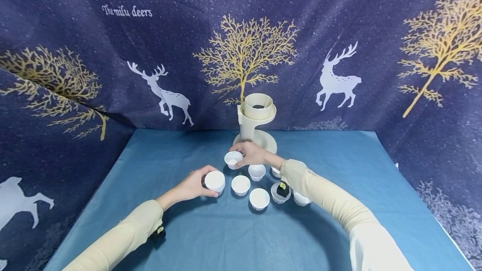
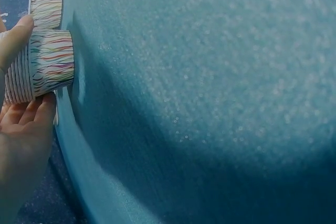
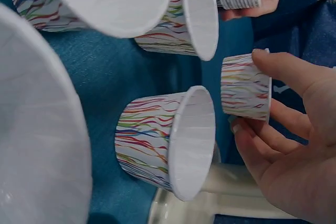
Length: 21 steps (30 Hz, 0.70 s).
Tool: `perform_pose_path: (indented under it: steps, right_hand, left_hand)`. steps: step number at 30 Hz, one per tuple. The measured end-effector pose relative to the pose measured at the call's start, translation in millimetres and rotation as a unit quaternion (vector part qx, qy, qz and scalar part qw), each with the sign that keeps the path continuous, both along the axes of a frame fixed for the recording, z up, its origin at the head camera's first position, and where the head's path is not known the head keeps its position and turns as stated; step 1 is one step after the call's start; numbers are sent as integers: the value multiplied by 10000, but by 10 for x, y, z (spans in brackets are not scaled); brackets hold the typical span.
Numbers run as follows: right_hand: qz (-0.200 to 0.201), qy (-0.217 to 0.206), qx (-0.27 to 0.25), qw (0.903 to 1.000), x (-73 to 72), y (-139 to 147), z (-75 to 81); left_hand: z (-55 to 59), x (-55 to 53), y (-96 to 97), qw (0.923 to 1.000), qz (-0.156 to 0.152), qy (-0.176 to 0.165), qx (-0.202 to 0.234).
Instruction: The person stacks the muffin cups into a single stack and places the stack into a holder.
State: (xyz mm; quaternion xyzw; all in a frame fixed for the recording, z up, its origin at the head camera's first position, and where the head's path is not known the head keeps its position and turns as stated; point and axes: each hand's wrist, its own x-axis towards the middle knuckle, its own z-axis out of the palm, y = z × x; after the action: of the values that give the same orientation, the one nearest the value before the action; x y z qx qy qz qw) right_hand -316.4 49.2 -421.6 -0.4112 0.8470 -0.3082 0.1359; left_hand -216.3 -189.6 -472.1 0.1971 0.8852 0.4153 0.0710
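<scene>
Blue tabletop (image 1: 226,241), cup (image 1: 232,159) in right hand (image 1: 251,154), stack (image 1: 214,182) in left hand (image 1: 193,185)

Deer-printed drapes (image 1: 301,53) around a cloth-covered table (image 1: 226,237) suggest a curtained-off space.

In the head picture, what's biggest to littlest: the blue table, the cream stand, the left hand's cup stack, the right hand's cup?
1. Blue table
2. Cream stand
3. Not ranked: cup stack in the left hand, cup in the right hand. They look nearly alike, and nearness to the camera makes it unsure.
</scene>
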Motion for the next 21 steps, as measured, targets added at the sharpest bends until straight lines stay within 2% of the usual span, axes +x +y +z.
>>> perform_pose_path:
  steps: [4, 11, 21]
  right_hand:
    - [-70, -124, -187, 9997, 9, 18, 26]
    - [-157, -365, -232, 9989, 49, 37, 53]
    - [-106, -829, -786, 9934, 109, 54, 80]
  left_hand:
    - [-2, -1, -2, 10000, -3, 21, 18]
    - [-45, 12, -8, 9999, 19, 163, 4]
    - [-13, 17, 1, 9998, 45, 175, 2]
